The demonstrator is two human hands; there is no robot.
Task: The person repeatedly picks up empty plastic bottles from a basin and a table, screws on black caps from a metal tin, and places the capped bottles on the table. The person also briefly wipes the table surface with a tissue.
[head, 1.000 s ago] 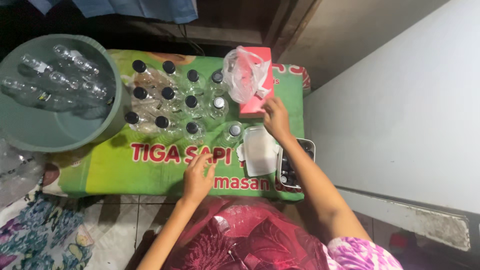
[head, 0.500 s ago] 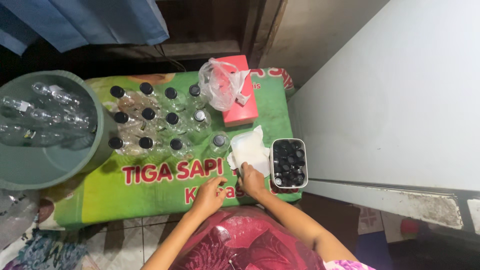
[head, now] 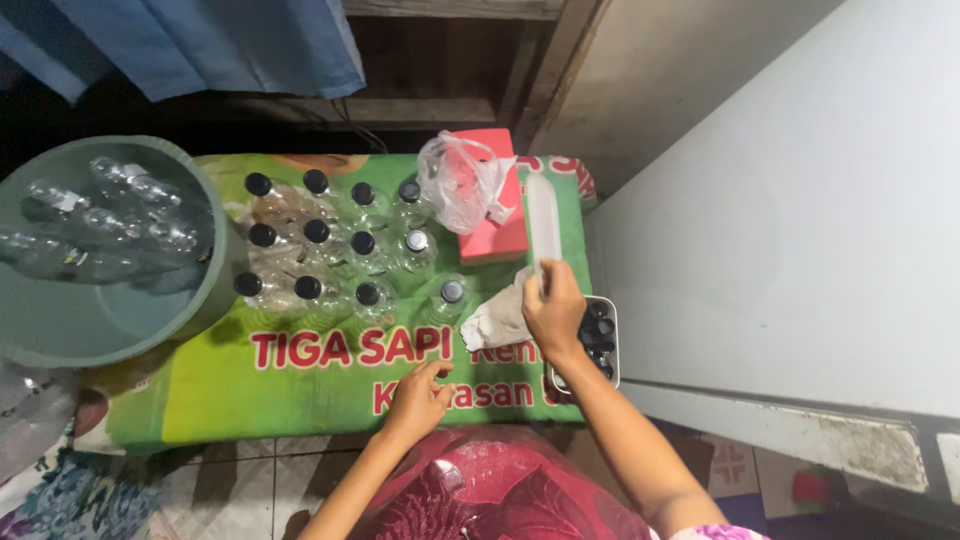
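1. Wall (head: 800, 200) – large pale panel filling the right side of the view, next to the desk.
2. Desk (head: 300, 400) – low, covered with a green printed sheet with red lettering; tiled floor (head: 240, 490) below its near edge.
3. Tub (head: 60, 330) – grey-green, round, at the desk's left end; clear bottles lie jumbled inside it.
4. Curtain (head: 200, 50) – blue cloth hanging at top left, behind the desk.
5. Bottles (head: 340, 245) – clear, most with black caps, standing upright in rows in the middle of the desk, just right of the tub.
6. Box (head: 495, 235) – red, flat, at the far right of the desk; a crumpled clear bag (head: 460, 180) rests partly on it.
7. Tube (head: 542, 220) – pale, translucent, long; it sticks up and away from the right hand (head: 555, 310), beside the box. The right grip is clamped on its lower end.
8. Rag (head: 498, 322) – white, crumpled, on the desk just left of the right hand, touching it.
9. Tray (head: 610, 345) – small, metal, at the desk's right edge, holding loose black caps; the right wrist overlaps it.
10. Left hand (head: 420, 395) – on the sheet near the front edge, fingers loosely curled, grip empty, thumb and fingers apart.
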